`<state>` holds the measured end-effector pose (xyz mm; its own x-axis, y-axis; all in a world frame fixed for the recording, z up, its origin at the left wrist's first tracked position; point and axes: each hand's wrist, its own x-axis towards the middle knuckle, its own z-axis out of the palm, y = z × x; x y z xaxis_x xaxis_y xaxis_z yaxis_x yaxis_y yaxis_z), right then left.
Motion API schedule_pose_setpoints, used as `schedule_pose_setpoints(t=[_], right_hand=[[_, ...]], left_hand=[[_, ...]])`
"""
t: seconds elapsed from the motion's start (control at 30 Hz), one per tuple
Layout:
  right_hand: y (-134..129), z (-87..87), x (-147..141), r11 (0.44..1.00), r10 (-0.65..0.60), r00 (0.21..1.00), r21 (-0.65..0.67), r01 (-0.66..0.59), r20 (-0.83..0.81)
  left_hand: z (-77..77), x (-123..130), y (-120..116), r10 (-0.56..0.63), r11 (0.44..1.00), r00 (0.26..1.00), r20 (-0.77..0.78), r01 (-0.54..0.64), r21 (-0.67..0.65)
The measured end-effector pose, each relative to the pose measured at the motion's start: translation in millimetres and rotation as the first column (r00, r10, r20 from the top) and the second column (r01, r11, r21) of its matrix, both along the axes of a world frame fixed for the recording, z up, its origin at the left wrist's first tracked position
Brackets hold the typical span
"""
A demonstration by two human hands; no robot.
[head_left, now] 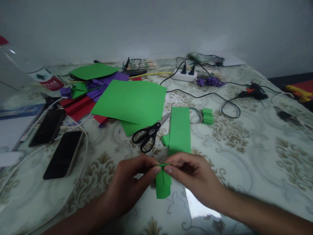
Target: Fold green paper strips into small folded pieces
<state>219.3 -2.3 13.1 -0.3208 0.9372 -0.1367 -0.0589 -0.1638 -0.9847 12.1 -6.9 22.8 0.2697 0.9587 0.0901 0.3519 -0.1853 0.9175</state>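
Observation:
Between my two hands is a small folded strip of green paper (163,189), its lower end hanging toward me. My left hand (137,178) pinches its upper edge between thumb and fingers. From the other side my right hand (193,173) pinches the same edge, the two thumbs close together. Just beyond lies a long green paper strip (180,129), flat on the table. A small folded green piece (166,140) pokes out at its left side. Black-handled scissors (148,134) lie partly open beside it, blades pointing toward the strip.
Green sheets (132,101) and red paper (79,107) are piled at the back left. Two phones (64,155) and white cables lie left, near a bottle (46,76). A power strip (184,75), a glue gun (255,92) and a folded green piece (207,117) are farther right.

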Motion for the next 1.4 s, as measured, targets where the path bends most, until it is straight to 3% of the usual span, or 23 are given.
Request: schedule_pose_setpoints(t=[0.27,0.57,1.0,1.4], right_hand=[[-2.0,-1.0,0.7,0.999,-0.019,0.998,0.036,0.017,0.060],[-3.8,1.4,3.4,0.974,-0.044,0.985,0.228,0.005,0.164],[-3.1,4.7,1.8,0.979,-0.034,0.991,0.204,0.008,0.129],[-1.8,4.6,3.9,0.954,-0.031,0.985,0.300,-0.021,0.169]], left_hand=[[-2.6,0.4,0.9,-0.013,0.999,1.000,0.019,0.014,-0.046],[-1.6,-1.4,1.0,-0.038,0.999,0.999,0.024,0.039,-0.033],[-2.3,-1.0,1.1,-0.027,0.995,1.000,-0.008,0.028,0.095],[-3.0,-1.2,0.7,-0.020,0.995,1.000,-0.009,0.021,0.100]])
